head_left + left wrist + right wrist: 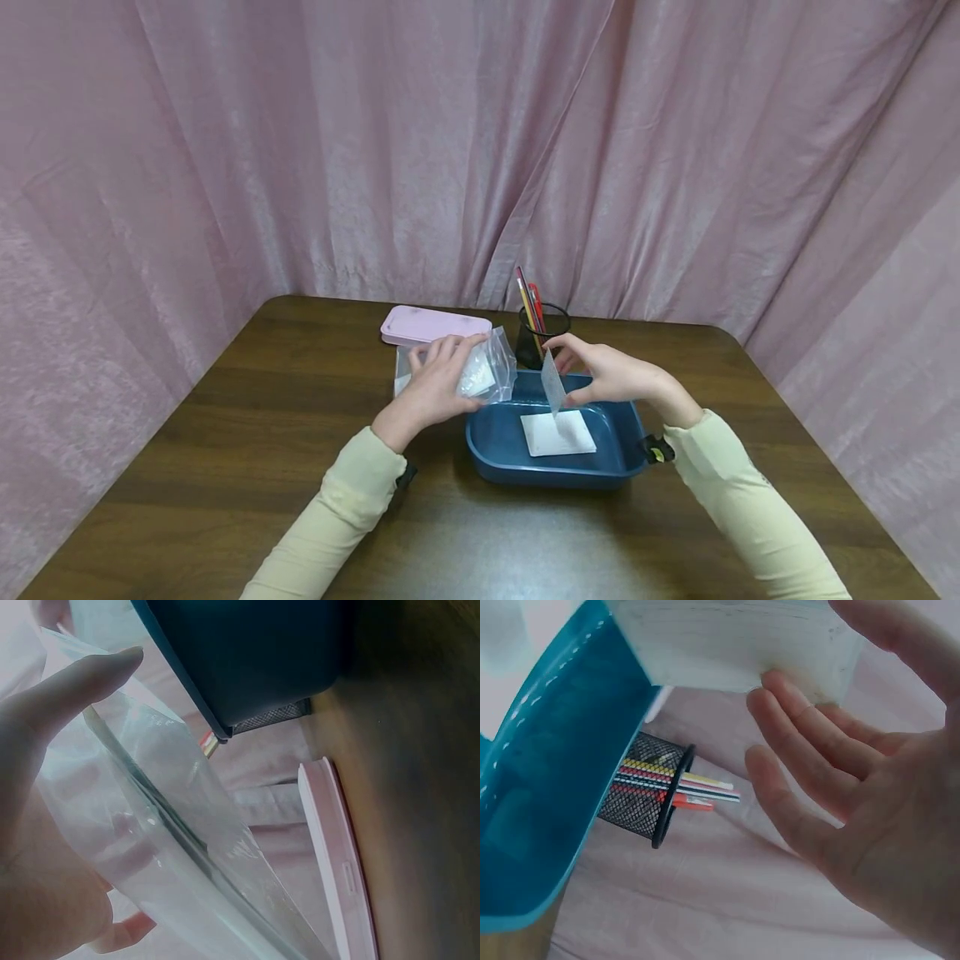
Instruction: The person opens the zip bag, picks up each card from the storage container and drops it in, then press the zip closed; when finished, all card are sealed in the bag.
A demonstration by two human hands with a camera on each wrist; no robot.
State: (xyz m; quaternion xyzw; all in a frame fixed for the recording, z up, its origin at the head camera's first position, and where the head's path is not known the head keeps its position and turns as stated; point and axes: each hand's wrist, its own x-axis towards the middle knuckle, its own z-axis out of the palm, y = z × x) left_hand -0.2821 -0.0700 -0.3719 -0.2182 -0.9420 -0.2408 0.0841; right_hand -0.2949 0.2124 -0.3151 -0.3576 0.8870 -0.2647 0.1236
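L hand (431, 385) fingers curl round clear zip bag (480, 372) at blue tray's (487, 446) 10 o'clock, propping it up, while R hand (611, 375) pinches card (553, 384) upright over tray w/ another card (558, 433) flat inside.

A dark wooden bench (247, 467) with rounded far corners carries everything. Near its middle, toward the far edge, sits a blue tray (491, 454). Just behind the tray, by the far edge, stands a black mesh pencil cup (528, 346). To the left of the cup, also along the far edge, lies a flat pink case (420, 323). The bag (491, 375) in front of the case may touch the bench; that is unclear.
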